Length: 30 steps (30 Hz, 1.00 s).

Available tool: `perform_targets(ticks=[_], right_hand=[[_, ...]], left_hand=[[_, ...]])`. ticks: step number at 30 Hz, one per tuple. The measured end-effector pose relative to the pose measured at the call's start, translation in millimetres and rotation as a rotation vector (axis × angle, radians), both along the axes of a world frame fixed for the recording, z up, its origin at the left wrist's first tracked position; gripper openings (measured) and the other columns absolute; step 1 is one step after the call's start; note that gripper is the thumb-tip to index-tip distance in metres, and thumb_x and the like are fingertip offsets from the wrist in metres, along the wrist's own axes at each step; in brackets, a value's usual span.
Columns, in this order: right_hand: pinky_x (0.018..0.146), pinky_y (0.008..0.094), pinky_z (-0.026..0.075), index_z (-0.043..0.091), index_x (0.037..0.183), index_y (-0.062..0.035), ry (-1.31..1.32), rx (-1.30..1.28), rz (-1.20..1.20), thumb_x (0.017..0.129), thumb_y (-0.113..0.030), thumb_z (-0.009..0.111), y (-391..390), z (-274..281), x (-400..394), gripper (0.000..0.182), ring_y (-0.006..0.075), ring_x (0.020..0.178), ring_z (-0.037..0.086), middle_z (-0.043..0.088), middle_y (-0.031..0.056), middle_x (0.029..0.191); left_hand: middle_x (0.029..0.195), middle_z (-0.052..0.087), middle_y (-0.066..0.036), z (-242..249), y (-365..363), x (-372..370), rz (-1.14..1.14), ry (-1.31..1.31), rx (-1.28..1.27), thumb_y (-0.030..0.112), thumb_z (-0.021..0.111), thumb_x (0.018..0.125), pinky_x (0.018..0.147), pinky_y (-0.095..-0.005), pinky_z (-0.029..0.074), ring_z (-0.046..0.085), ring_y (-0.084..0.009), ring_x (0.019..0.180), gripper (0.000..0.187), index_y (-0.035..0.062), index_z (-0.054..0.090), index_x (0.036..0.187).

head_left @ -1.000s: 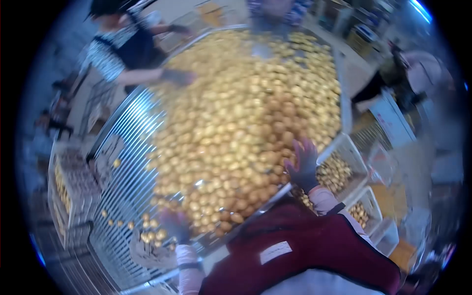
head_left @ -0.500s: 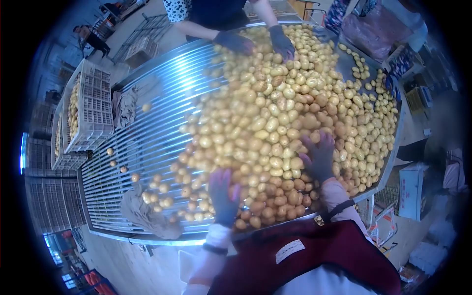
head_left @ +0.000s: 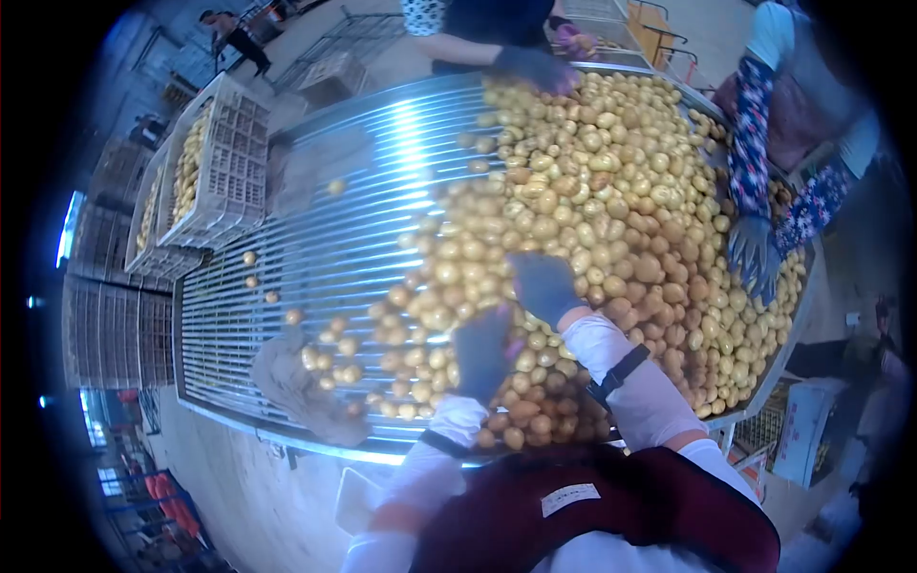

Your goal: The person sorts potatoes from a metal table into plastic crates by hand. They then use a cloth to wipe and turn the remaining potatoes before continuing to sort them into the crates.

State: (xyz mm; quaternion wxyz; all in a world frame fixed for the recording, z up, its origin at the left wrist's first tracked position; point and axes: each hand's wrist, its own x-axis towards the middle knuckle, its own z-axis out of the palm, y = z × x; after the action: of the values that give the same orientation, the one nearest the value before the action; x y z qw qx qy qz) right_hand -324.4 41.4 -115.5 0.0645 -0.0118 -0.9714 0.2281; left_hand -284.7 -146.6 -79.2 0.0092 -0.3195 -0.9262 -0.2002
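Potatoes [head_left: 564, 205] cover much of a metal sorting table [head_left: 401, 172] with a barred surface. My left hand [head_left: 483, 353], in a dark glove with purple fingertips, is over the near part of the pile. Its thumb stands apart from the fingers, and it looks open. Just right of it and farther forward, my right hand [head_left: 546, 286] lies on the potatoes, back up and fingers toward the left. It appears open too, though its fingertips are partly hidden. No potato shows in either grasp.
Crates of potatoes [head_left: 215, 162] stand at the left end, near a grey cloth [head_left: 310, 392] on the bars. Across the table, a co-worker's gloved hand [head_left: 537, 69] is by the pile. Another co-worker's gloved hands [head_left: 755, 253] touch potatoes at right.
My right hand has swept left across the pile, and my left hand has shifted right, closer to it. The view has turned. The co-worker at right now reaches farther over the potatoes.
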Motion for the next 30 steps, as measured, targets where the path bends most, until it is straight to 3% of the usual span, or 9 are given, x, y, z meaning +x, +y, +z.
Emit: perform_targets(ticks=[5, 8, 12, 16, 20, 22, 23, 26, 30], right_hand=[[0.086, 0.0447, 0.052, 0.065, 0.110, -0.0118, -0.147, -0.689, -0.044, 0.085, -0.026, 0.062, 32.7, 15.1, 12.8, 0.029, 0.0336, 0.096, 0.065, 0.066, 0.0156, 0.103], [0.086, 0.0431, 0.052, 0.067, 0.106, -0.0135, 0.004, -0.626, -0.115, 0.084, -0.025, 0.063, 30.2, 66.9, 36.4, 0.025, 0.0320, 0.097, 0.065, 0.066, 0.0151, 0.104], [0.079, 0.0439, 0.052, 0.066, 0.106, -0.0117, -0.013, -0.137, 0.182, 0.087, -0.022, 0.059, -16.4, 53.1, 52.9, 0.022, 0.0323, 0.092, 0.065, 0.065, 0.0146, 0.104], [0.073, 0.0474, 0.052, 0.064, 0.113, -0.0131, -0.131, 0.095, 0.178, 0.088, -0.017, 0.056, -64.1, -17.4, 45.7, 0.026, 0.0333, 0.087, 0.067, 0.063, 0.0132, 0.108], [0.075, 0.0465, 0.053, 0.066, 0.112, -0.0115, -0.295, -0.072, 0.149, 0.089, -0.016, 0.056, -58.4, 16.5, 51.4, 0.027, 0.0325, 0.091, 0.068, 0.065, 0.0144, 0.107], [0.080, 0.0439, 0.053, 0.067, 0.115, -0.0114, -0.389, -0.186, 0.141, 0.092, -0.018, 0.055, -42.5, 32.6, 63.4, 0.027, 0.0304, 0.098, 0.067, 0.066, 0.0143, 0.112], [0.085, 0.0416, 0.053, 0.068, 0.118, -0.0118, -0.407, -0.195, 0.143, 0.095, -0.021, 0.054, -34.4, 31.3, 77.0, 0.028, 0.0286, 0.104, 0.066, 0.067, 0.0138, 0.118], [0.091, 0.0418, 0.052, 0.067, 0.121, -0.0123, -0.387, -0.461, 0.072, 0.097, -0.024, 0.057, -9.0, 41.9, 120.7, 0.028, 0.0275, 0.112, 0.064, 0.067, 0.0136, 0.124], [0.068, 0.0317, 0.051, 0.059, 0.134, -0.0124, -0.323, -1.041, -0.024, 0.096, -0.027, 0.058, 44.9, 18.0, 189.9, 0.041, 0.0173, 0.081, 0.062, 0.065, 0.0068, 0.109]], left_hand=[[0.107, 0.067, -0.014, -27.0, -51.6, 27.0, -0.016, -0.033, 0.295, 0.021, 0.077, 0.084, 0.081, -0.0463, 0.052, 0.064, -0.0331, 0.096, 0.046, 0.0058, 0.062, 0.125], [0.117, 0.063, -0.009, -18.7, -79.9, 7.2, 0.456, -0.558, 0.919, 0.010, 0.056, 0.099, 0.094, -0.0330, 0.049, 0.061, -0.0195, 0.108, 0.034, -0.0012, 0.055, 0.132], [0.128, 0.058, -0.011, -75.0, -116.5, -64.9, 0.298, 0.105, 0.450, 0.009, 0.057, 0.100, 0.099, -0.0307, 0.046, 0.057, -0.0203, 0.119, 0.043, -0.0024, 0.047, 0.140], [0.149, 0.043, -0.022, -63.3, -69.4, -58.5, 0.161, 0.233, 0.299, 0.022, 0.063, 0.095, 0.112, -0.0493, 0.036, 0.044, -0.0393, 0.136, 0.048, 0.0072, 0.052, 0.140], [0.155, 0.035, -0.019, -78.2, -74.6, -49.2, 0.215, -0.269, 0.708, 0.016, 0.059, 0.097, 0.115, -0.0445, 0.033, 0.035, -0.0340, 0.144, 0.056, 0.0053, 0.039, 0.148], [0.155, 0.034, -0.013, -59.7, -84.5, -36.1, 0.222, -0.462, 0.929, 0.000, 0.053, 0.099, 0.112, -0.0356, 0.041, 0.038, -0.0242, 0.144, 0.066, -0.0004, 0.019, 0.155], [0.150, 0.043, -0.019, -40.2, -78.7, -25.7, 0.304, -0.493, 1.109, 0.017, 0.060, 0.095, 0.113, -0.0449, 0.037, 0.045, -0.0335, 0.137, 0.047, 0.0061, 0.053, 0.141], [0.139, 0.053, -0.014, 0.0, -74.8, -4.1, 0.119, 0.033, 0.504, 0.001, 0.060, 0.094, 0.104, -0.0404, 0.047, 0.052, -0.0295, 0.130, 0.052, 0.0044, 0.047, 0.144], [0.128, 0.063, -0.014, -26.5, -45.8, 18.6, -0.162, -0.203, 0.284, 0.014, 0.058, 0.096, 0.106, -0.0407, 0.044, 0.057, -0.0299, 0.124, 0.041, 0.0077, 0.058, 0.136]])
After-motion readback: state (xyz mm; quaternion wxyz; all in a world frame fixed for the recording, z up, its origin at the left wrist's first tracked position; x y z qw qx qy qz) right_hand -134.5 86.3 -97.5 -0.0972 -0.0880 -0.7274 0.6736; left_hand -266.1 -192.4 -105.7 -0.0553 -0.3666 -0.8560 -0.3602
